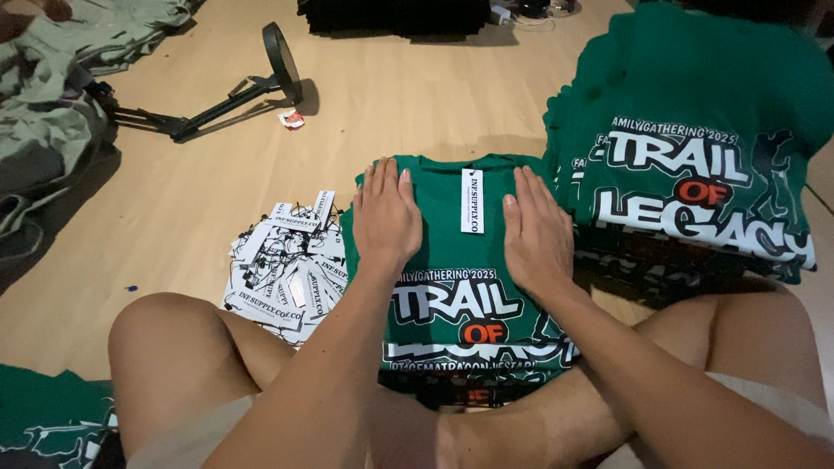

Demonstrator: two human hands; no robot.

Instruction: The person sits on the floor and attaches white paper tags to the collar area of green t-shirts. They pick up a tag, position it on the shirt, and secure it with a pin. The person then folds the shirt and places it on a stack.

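A folded green T-shirt (452, 300) with white and orange print lies on a low stack in front of my crossed legs. A white hang tag (472, 201) rests on it near the collar. My left hand (387, 217) lies flat on the shirt's left side, fingers together, pointing away from me. Flat on the shirt's right side is my right hand (536, 236), just right of the tag. Neither hand grips anything.
A tall, leaning stack of folded green shirts (695, 139) stands at the right. A heap of white hang tags with black strings (282, 265) lies left of the shirt on the wooden floor (174, 200). A black stand (217, 91) and crumpled cloth (43, 104) are far left.
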